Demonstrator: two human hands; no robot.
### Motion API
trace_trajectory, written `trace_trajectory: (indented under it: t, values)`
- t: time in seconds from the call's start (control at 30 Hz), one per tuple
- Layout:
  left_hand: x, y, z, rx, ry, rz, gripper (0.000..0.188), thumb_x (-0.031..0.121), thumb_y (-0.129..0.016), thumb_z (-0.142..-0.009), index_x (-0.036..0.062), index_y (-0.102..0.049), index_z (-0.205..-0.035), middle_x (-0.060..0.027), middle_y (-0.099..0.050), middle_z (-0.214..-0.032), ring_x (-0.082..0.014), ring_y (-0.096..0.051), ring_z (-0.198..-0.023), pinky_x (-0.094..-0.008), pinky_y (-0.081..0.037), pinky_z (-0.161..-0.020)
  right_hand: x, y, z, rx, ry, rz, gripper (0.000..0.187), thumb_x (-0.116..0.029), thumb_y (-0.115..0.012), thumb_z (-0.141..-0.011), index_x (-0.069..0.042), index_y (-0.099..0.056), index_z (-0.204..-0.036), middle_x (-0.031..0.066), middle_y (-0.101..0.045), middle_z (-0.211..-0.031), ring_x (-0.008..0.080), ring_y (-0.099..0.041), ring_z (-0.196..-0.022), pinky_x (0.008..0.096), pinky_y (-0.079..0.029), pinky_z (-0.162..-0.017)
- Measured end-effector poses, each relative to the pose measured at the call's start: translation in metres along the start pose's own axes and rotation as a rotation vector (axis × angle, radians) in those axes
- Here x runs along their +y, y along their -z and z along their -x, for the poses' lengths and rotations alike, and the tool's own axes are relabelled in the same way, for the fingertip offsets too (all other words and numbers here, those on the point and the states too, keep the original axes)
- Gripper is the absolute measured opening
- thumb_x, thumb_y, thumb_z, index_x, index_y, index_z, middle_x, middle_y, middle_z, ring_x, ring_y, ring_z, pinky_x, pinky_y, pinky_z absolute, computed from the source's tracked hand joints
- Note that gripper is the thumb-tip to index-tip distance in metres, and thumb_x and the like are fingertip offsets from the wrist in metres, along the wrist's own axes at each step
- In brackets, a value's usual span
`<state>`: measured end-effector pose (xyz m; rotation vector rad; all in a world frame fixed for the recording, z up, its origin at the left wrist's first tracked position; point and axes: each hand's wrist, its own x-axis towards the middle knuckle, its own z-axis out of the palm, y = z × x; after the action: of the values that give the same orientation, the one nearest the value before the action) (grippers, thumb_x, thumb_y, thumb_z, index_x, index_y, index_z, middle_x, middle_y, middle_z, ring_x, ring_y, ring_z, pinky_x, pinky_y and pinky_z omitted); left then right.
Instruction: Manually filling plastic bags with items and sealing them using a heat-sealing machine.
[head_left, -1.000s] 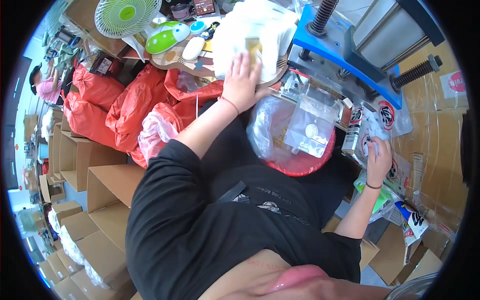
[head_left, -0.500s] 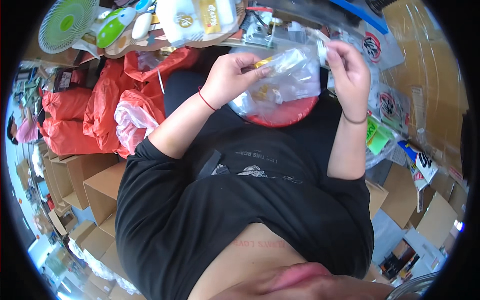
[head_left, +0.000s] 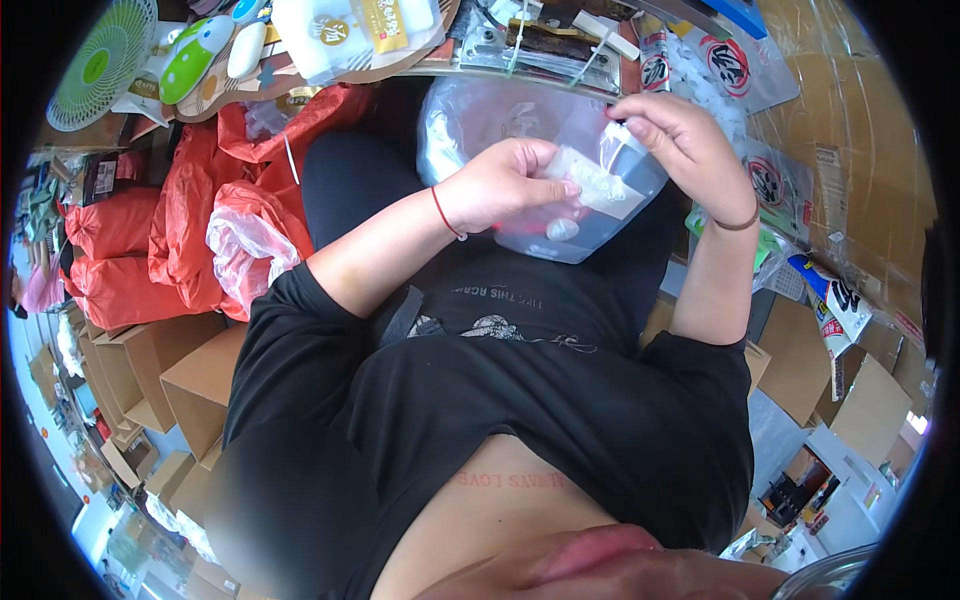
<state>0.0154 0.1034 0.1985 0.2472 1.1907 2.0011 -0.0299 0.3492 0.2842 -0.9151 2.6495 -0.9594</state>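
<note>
My left hand (head_left: 510, 185) is closed on a small clear plastic packet (head_left: 598, 187) with something whitish in it. Thumb and fingers pinch its left end. At the packet's upper right, my right hand (head_left: 685, 150) has its fingertips pressed together on thin clear film; exactly what they grip is hard to make out. Below both hands, on my lap, stands a translucent plastic tub (head_left: 590, 240). A crumpled clear bag (head_left: 445, 125) lies along the tub's left side. My left hand hides part of the tub's inside.
A worktop ahead carries a green-and-white fan (head_left: 100, 65), a white package with gold print (head_left: 345, 40) and a metal device (head_left: 545, 55). Red plastic bags (head_left: 190, 210) are piled at the left, near open cardboard boxes (head_left: 205, 380). A brown cardboard panel (head_left: 850, 120) stands right.
My left hand has shifted right and toward my body, and the right hand has come down slightly. A whitish packet shows where a yellow-marked clear one was. The view has shifted a little.
</note>
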Motion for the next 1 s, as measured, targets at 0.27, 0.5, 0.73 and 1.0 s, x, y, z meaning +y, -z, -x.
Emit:
trace_trajectory:
  t: [0.27,0.5,0.73,1.0]
  values:
    - [0.017,0.033,-0.018,0.090,-0.051,0.049,0.020,0.005,-0.066,-0.089,-0.0031,-0.063,-0.108,-0.0122,-0.071,-0.099,-0.0171,-0.070,-0.088,-0.0295,-0.057,-0.081,0.077,0.002,0.031,0.344,-0.155,0.370,0.031,-0.009,-0.064,-0.087,-0.006,-0.063,-0.118,0.0119,-0.061,-0.117,0.0264,-0.057,-0.106,0.0353,-0.045,-0.092]
    - [0.045,0.057,-0.052,0.221,-0.093,-0.066,0.025,0.010,-0.069,-0.088,-0.0061,-0.062,-0.105,-0.0126,-0.070,-0.098,-0.0178,-0.069,-0.088,-0.0296,-0.056,-0.081,0.076,-0.014,0.052,0.366,-0.291,0.697,0.040,-0.011,-0.069,-0.077,-0.011,-0.065,-0.118,0.0155,-0.060,-0.122,0.0343,-0.052,-0.116,0.0441,-0.041,-0.100]
    - [0.039,0.154,-0.034,0.243,-0.252,-0.357,0.033,0.010,-0.058,-0.095,-0.0002,-0.048,-0.125,-0.0072,-0.061,-0.099,-0.0169,-0.060,-0.088,-0.0304,-0.052,-0.075,0.084,-0.048,0.024,0.519,-0.529,0.547,0.019,-0.021,-0.057,-0.082,-0.010,-0.072,-0.078,0.0165,-0.066,-0.085,0.0353,-0.065,-0.079,0.0473,-0.052,-0.065]
    - [0.025,0.137,0.011,0.706,-0.673,-2.572,0.045,0.027,-0.052,-0.098,0.0001,-0.053,-0.134,-0.0235,-0.057,-0.131,-0.0396,-0.053,-0.123,-0.0487,-0.043,-0.103,0.107,-0.054,0.039,0.773,-0.560,0.468,0.018,-0.012,-0.058,-0.079,-0.007,-0.075,-0.083,0.0172,-0.070,-0.090,0.0350,-0.069,-0.088,0.0454,-0.055,-0.072]
